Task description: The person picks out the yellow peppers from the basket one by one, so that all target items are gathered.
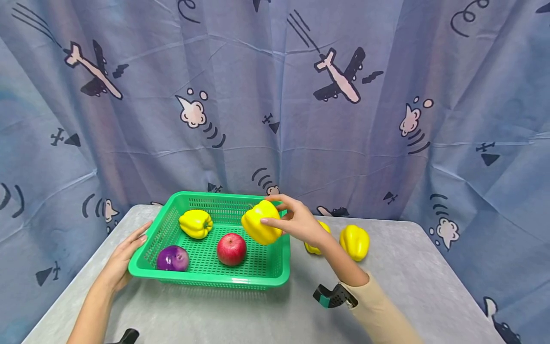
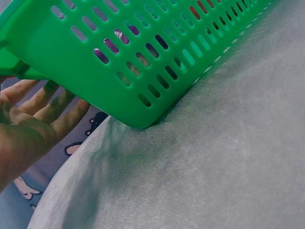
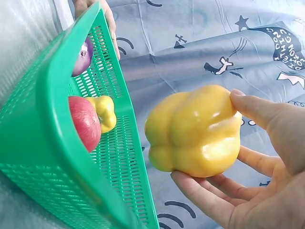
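My right hand [image 1: 301,222] pinches a yellow bell pepper [image 1: 261,222] between thumb and fingers, above the right end of a green basket [image 1: 210,279]. In the right wrist view that bell pepper [image 3: 195,131] is held beside the basket's rim [image 3: 47,95]. Against the basket's left side rests my left hand [image 1: 122,258], its fingers fairly straight; the left wrist view shows the fingers [image 2: 69,117] at the outer wall below the rim. Inside the basket lie another yellow bell pepper [image 1: 195,224], a red apple [image 1: 231,249] and a round purple vegetable [image 1: 173,258], perhaps an onion.
Two more yellow bell peppers lie on the grey table [image 1: 412,286] right of the basket: one [image 1: 354,242] in full view, the other [image 1: 324,227] partly behind my right wrist. A blue curtain [image 1: 240,157] with airplane prints hangs behind the table.
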Available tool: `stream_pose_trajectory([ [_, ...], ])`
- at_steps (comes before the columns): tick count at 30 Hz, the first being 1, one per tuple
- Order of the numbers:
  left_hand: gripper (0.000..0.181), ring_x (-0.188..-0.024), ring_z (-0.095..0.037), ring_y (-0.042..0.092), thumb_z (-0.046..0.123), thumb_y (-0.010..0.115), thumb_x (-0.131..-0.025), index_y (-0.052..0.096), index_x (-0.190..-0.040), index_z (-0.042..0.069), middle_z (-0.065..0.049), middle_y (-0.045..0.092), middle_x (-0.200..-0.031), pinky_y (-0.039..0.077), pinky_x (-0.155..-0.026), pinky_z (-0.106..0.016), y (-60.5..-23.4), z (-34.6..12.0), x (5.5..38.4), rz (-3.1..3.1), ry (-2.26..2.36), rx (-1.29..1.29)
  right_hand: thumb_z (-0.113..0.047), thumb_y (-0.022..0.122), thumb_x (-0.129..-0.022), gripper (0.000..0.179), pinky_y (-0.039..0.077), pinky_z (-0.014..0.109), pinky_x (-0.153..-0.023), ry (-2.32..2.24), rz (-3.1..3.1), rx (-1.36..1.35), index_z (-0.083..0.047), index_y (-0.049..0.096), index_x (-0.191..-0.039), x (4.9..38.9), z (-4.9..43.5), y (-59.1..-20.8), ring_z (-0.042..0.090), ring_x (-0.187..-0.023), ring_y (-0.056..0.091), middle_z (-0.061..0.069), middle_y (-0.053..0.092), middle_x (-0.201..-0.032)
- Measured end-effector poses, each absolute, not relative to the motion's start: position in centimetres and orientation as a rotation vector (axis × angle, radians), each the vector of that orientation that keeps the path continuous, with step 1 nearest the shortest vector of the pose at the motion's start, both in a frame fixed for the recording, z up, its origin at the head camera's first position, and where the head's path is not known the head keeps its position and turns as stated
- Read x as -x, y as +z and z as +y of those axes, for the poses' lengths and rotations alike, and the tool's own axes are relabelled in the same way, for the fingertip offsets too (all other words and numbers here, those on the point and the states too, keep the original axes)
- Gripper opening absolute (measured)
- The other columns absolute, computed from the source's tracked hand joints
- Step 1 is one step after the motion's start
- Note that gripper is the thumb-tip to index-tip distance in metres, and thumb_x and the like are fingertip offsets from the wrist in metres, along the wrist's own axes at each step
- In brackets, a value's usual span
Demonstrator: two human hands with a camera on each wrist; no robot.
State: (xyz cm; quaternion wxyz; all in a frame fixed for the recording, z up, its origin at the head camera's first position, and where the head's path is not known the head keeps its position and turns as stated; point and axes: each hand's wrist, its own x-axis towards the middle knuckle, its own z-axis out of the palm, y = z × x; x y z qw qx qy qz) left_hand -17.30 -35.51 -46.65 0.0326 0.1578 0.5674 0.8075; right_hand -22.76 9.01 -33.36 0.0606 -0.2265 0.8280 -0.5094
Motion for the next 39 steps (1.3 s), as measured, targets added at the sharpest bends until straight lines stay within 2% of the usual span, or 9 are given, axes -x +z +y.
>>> stream_pose_trajectory([
  [8, 0.052, -0.100, -0.013, 0.076, 0.007, 0.030, -0.116, 0.064, -0.143, 0.035, 0.006, 0.073, -0.125, 0.066, -0.080, -0.031, -46.7, -35.6, 17.3, 1.736, 2.489, -0.505, -0.026, 0.079, -0.097, 0.057, 0.064, 0.036, -0.072, -1.551, 2.493, 0.653, -0.010, 0.058, -0.147, 22.3, 9.8, -33.5, 0.022, -0.088, 0.070, 0.022, 0.065, -0.134],
  [21, 0.052, -0.102, -0.014, 0.076, 0.007, 0.029, -0.116, 0.062, -0.146, 0.034, 0.007, 0.073, -0.129, 0.066, -0.081, -0.031, -46.7, -35.5, 17.4, 1.725, 2.487, -0.530, -0.029, 0.081, -0.095, 0.058, 0.065, 0.036, -0.070, -1.575, 2.515, 0.611, -0.014, 0.058, -0.147, 21.4, 11.3, -34.1, 0.025, -0.090, 0.071, 0.020, 0.064, -0.127],
  [39, 0.052, -0.101, -0.013, 0.076, 0.007, 0.030, -0.116, 0.063, -0.144, 0.035, 0.007, 0.073, -0.127, 0.066, -0.081, -0.030, -46.8, -35.5, 17.3, 1.736, 2.491, -0.517, -0.027, 0.080, -0.096, 0.056, 0.063, 0.035, -0.074, -1.626, 2.535, 0.501, -0.013, 0.057, -0.145, 20.2, 14.2, -34.7, 0.026, -0.095, 0.069, 0.024, 0.057, -0.139],
])
